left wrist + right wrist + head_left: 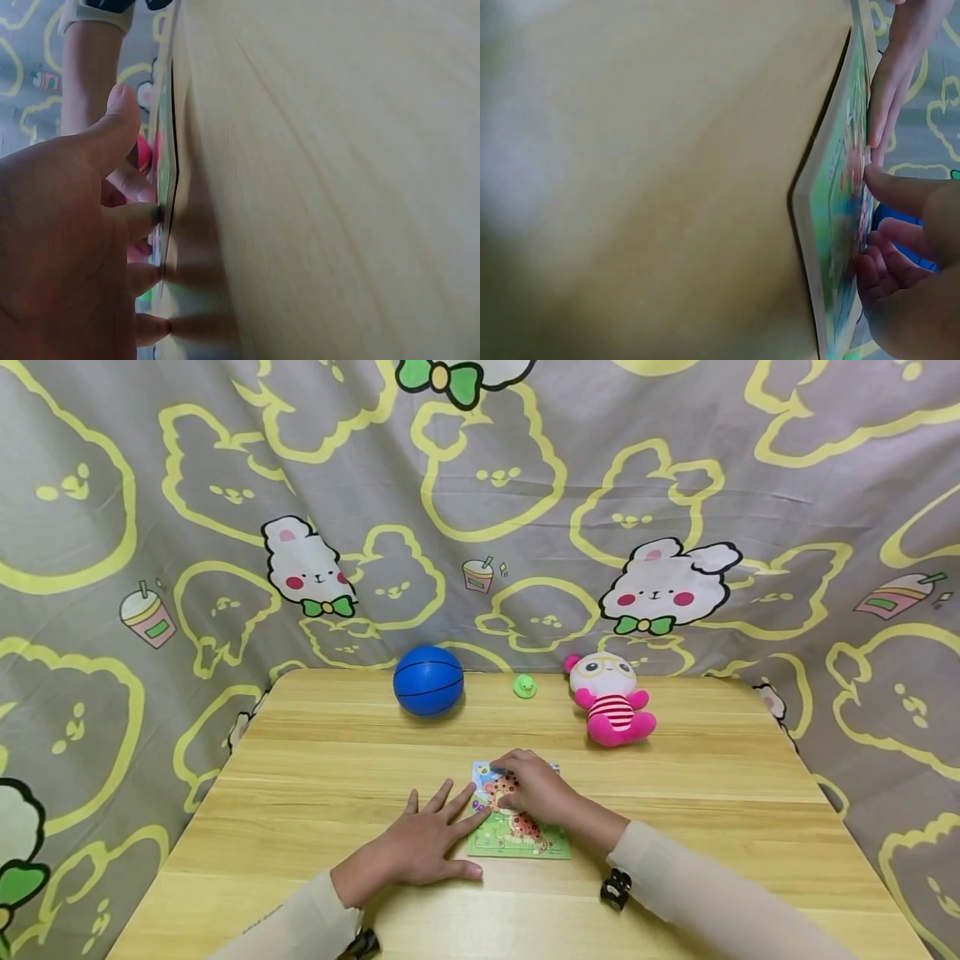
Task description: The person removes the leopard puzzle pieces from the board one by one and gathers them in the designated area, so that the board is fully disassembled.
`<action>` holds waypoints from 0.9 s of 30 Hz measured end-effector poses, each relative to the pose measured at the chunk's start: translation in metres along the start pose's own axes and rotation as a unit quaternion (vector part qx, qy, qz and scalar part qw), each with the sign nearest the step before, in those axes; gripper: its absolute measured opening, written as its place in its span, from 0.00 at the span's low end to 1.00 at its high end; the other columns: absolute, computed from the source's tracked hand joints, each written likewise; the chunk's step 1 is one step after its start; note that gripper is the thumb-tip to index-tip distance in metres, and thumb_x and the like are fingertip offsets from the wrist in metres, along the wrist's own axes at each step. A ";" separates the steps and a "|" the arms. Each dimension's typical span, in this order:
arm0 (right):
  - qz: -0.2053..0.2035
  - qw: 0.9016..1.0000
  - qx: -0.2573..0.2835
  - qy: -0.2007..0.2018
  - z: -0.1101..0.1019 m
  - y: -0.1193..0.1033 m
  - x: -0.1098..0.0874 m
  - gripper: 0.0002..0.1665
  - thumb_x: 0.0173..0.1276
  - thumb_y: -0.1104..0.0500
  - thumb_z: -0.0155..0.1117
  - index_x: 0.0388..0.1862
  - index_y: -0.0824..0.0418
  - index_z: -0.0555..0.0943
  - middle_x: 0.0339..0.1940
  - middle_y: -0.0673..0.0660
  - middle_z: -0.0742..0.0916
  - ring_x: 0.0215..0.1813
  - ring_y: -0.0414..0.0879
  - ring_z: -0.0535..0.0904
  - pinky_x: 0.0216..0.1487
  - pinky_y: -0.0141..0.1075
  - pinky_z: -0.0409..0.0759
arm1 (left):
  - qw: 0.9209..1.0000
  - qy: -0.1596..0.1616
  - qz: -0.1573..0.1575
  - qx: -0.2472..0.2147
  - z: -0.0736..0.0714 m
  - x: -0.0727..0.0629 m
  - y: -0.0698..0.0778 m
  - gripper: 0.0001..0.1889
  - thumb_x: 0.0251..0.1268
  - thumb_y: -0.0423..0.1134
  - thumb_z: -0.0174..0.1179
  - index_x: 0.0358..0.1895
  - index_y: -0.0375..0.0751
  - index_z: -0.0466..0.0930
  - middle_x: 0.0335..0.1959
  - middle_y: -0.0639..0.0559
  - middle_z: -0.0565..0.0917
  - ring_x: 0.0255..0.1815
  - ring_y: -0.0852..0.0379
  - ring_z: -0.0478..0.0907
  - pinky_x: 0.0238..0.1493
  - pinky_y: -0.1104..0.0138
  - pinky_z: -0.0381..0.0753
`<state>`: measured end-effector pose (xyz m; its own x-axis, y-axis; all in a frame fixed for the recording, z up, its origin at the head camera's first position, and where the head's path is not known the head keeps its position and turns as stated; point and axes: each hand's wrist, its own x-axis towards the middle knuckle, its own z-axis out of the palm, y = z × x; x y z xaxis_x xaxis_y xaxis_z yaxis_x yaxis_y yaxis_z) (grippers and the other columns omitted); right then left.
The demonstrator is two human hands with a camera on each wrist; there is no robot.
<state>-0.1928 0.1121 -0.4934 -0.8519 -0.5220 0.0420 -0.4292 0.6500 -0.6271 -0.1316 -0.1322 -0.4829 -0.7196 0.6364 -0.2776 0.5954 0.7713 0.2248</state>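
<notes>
A flat jigsaw puzzle board (517, 842) with a spotted leopard on green grass lies on the wooden table. My left hand (427, 847) is spread out at its left side, with fingertips on the edge and the thumb pointing right along the table. Over the upper part of the puzzle my right hand (536, 785) bends its fingers and pinches a puzzle piece (501, 787) between thumb and fingertips. In the right wrist view the thumb and curled fingers of the right hand (907, 262) meet the face of the board (832, 217); the palm hides part of the picture.
Along the back of the table (315, 743) stand a blue ball (428, 682) with black lines, a small green toy duck (525, 686) and a pink and white plush toy (611, 700) in a striped shirt. A grey patterned curtain (525, 552) hangs behind and at both sides.
</notes>
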 end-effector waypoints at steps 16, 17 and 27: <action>0.042 0.997 0.037 -0.048 -0.004 0.004 0.026 0.24 0.62 0.60 0.80 0.56 0.57 0.84 0.51 0.54 0.83 0.48 0.46 0.77 0.53 0.45 0.77 | 1.000 -0.010 0.005 -0.002 0.000 0.002 -0.002 0.47 0.65 0.80 0.44 0.84 0.69 0.45 0.87 0.51 0.41 0.85 0.36 0.39 0.68 0.23 0.53; 0.046 0.997 0.039 -0.051 -0.004 0.004 0.027 0.23 0.62 0.60 0.80 0.56 0.57 0.84 0.51 0.54 0.83 0.49 0.46 0.77 0.54 0.45 0.77 | 1.000 -0.010 0.005 -0.002 0.001 0.002 -0.002 0.47 0.65 0.80 0.44 0.84 0.70 0.45 0.87 0.51 0.41 0.85 0.35 0.39 0.68 0.23 0.53; 0.059 0.995 0.052 -0.058 -0.004 0.003 0.031 0.20 0.60 0.63 0.80 0.50 0.56 0.83 0.47 0.52 0.82 0.50 0.47 0.77 0.57 0.48 0.77 | 1.000 -0.005 0.007 -0.003 0.004 0.003 -0.004 0.47 0.65 0.80 0.44 0.84 0.70 0.46 0.87 0.51 0.41 0.85 0.35 0.40 0.67 0.23 0.53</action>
<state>-0.2217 0.0994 -0.4909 -0.8511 -0.5104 -0.1226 -0.2905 0.6526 -0.6998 -0.1349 -0.1338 -0.4880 -0.7074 0.6473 -0.2839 0.6035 0.7622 0.2342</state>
